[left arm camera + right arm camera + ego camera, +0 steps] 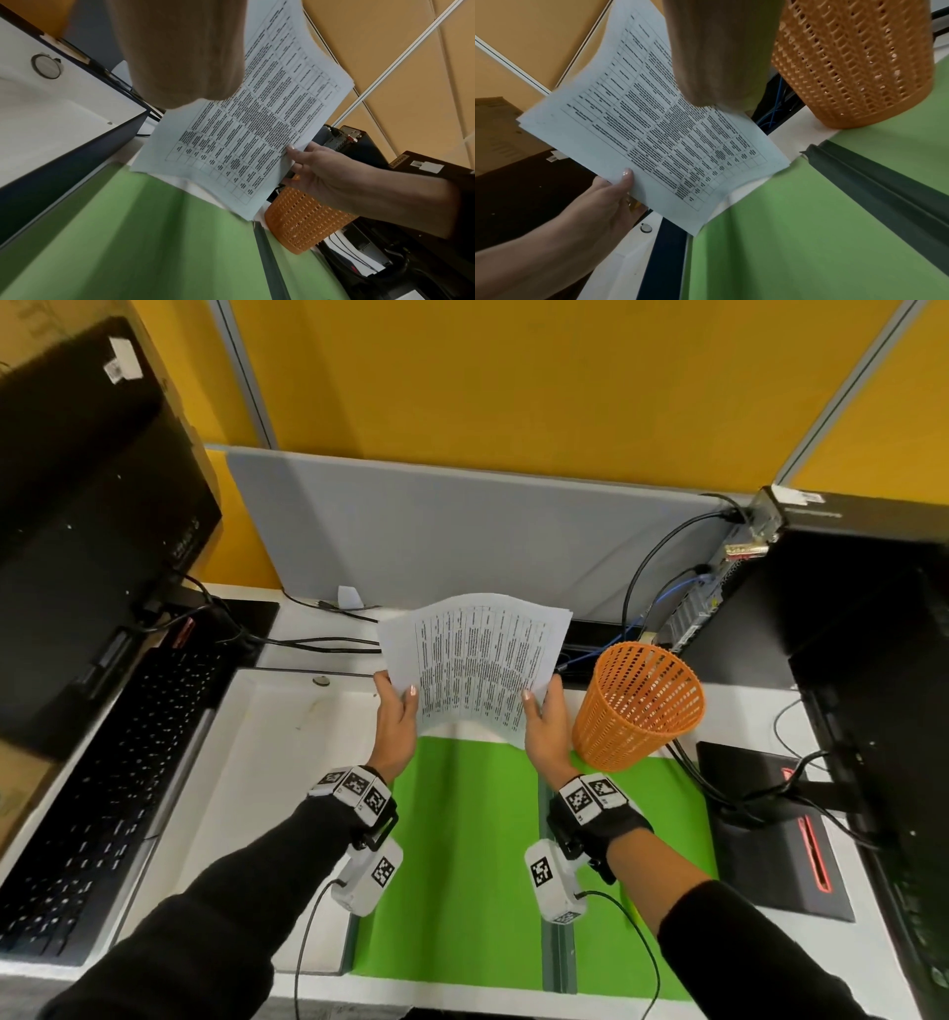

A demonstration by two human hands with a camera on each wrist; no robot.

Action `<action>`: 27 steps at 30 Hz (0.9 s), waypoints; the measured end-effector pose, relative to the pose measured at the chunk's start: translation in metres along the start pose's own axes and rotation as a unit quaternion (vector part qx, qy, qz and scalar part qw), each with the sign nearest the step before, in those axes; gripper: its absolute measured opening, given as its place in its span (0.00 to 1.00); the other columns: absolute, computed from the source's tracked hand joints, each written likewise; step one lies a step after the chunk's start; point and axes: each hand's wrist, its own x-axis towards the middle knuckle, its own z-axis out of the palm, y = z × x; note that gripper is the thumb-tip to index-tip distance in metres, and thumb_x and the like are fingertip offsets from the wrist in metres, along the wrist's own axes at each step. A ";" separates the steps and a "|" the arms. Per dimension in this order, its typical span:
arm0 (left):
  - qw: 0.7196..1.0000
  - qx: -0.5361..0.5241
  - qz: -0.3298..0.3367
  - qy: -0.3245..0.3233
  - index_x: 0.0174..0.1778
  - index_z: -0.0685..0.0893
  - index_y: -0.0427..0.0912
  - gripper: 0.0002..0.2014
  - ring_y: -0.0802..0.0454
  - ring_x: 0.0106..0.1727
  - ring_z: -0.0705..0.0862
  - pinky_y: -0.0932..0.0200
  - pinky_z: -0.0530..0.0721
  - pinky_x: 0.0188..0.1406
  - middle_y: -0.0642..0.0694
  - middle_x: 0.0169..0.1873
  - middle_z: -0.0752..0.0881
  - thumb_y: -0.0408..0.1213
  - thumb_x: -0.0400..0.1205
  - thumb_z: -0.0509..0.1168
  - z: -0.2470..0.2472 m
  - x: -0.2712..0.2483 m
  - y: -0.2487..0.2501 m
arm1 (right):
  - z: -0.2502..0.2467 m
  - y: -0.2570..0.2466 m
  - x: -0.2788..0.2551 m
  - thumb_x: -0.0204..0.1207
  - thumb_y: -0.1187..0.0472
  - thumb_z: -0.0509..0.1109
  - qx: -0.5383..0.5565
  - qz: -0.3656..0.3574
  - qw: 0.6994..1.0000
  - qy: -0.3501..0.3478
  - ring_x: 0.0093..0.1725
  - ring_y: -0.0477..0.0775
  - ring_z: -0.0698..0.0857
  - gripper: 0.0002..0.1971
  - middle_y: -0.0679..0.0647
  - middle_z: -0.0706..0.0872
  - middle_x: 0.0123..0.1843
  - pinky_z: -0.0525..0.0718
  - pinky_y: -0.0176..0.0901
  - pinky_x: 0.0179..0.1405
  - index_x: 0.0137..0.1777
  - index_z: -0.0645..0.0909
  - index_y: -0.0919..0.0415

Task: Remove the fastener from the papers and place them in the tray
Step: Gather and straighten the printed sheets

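Observation:
A stack of printed papers point(477, 660) is lifted off the desk, bowed and tilted, above the far end of a green cover point(462, 839). My left hand point(398, 689) pinches its left edge, thumb on top. My right hand point(541, 691) pinches the right edge the same way. A dark slide bar point(557, 891) lies along the green cover below the papers, apart from them. No clip shows on the papers point(244, 132). The white tray point(246, 762) stands just left of the cover, beside my left hand.
An orange mesh basket point(642, 706) stands close to the right of my right hand. A black keyboard point(102, 788) and monitor point(77, 557) are on the left. A second monitor point(873, 660), its stand and cables crowd the right. A grey partition point(462, 531) closes the back.

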 end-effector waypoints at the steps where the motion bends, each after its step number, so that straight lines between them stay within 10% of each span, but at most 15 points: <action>1: 1.000 0.004 -0.003 -0.008 0.62 0.60 0.42 0.11 0.78 0.56 0.79 0.80 0.75 0.55 0.55 0.58 0.77 0.25 0.87 0.50 0.000 -0.002 -0.001 | 0.001 0.004 0.000 0.82 0.71 0.57 0.001 0.014 1.000 -0.006 0.62 0.45 0.79 0.15 0.52 0.79 0.63 0.76 0.26 0.60 0.67 0.68 0.61; 5: 0.999 0.015 -0.021 -0.028 0.63 0.61 0.45 0.13 0.80 0.54 0.80 0.78 0.79 0.55 0.53 0.58 0.79 0.26 0.86 0.53 -0.002 -0.007 -0.006 | 0.001 0.016 -0.003 0.82 0.72 0.56 -0.015 0.059 0.998 -0.002 0.65 0.51 0.77 0.17 0.57 0.79 0.65 0.77 0.49 0.68 0.70 0.67 0.65; 9: 0.999 0.015 -0.024 -0.018 0.66 0.63 0.48 0.14 0.72 0.54 0.84 0.61 0.83 0.59 0.51 0.59 0.82 0.29 0.87 0.53 -0.007 -0.001 0.000 | -0.005 0.010 -0.001 0.81 0.75 0.54 -0.023 0.018 0.999 0.020 0.58 0.46 0.79 0.15 0.51 0.79 0.59 0.76 0.21 0.54 0.67 0.71 0.67; 16: 0.995 0.071 -0.057 -0.040 0.73 0.66 0.43 0.20 0.62 0.52 0.81 0.59 0.79 0.61 0.56 0.51 0.81 0.32 0.84 0.61 -0.012 -0.005 -0.010 | -0.007 0.025 -0.006 0.82 0.74 0.55 -0.033 0.055 0.998 0.003 0.61 0.50 0.78 0.15 0.54 0.79 0.59 0.77 0.45 0.64 0.66 0.70 0.67; 19: 0.995 0.060 -0.067 -0.045 0.73 0.68 0.41 0.24 0.68 0.58 0.83 0.69 0.80 0.60 0.53 0.60 0.82 0.29 0.81 0.65 -0.011 -0.004 -0.002 | -0.008 0.025 -0.005 0.82 0.74 0.54 -0.041 0.051 0.998 0.008 0.60 0.51 0.78 0.14 0.58 0.80 0.59 0.75 0.39 0.61 0.66 0.70 0.70; 23: 0.994 0.078 -0.057 -0.051 0.76 0.66 0.34 0.26 0.48 0.71 0.76 0.46 0.73 0.74 0.42 0.70 0.77 0.36 0.83 0.63 -0.011 -0.001 0.004 | -0.012 0.015 -0.004 0.82 0.74 0.54 -0.068 0.037 0.997 -0.001 0.41 0.38 0.74 0.09 0.47 0.78 0.42 0.74 0.17 0.40 0.50 0.73 0.62; 27: 0.993 0.091 -0.043 -0.057 0.74 0.69 0.32 0.20 0.45 0.70 0.76 0.50 0.73 0.73 0.41 0.66 0.78 0.27 0.85 0.58 -0.002 0.001 0.006 | -0.021 0.016 -0.012 0.82 0.71 0.57 -0.096 0.061 0.993 -0.005 0.45 0.48 0.80 0.07 0.52 0.82 0.47 0.79 0.23 0.42 0.55 0.74 0.64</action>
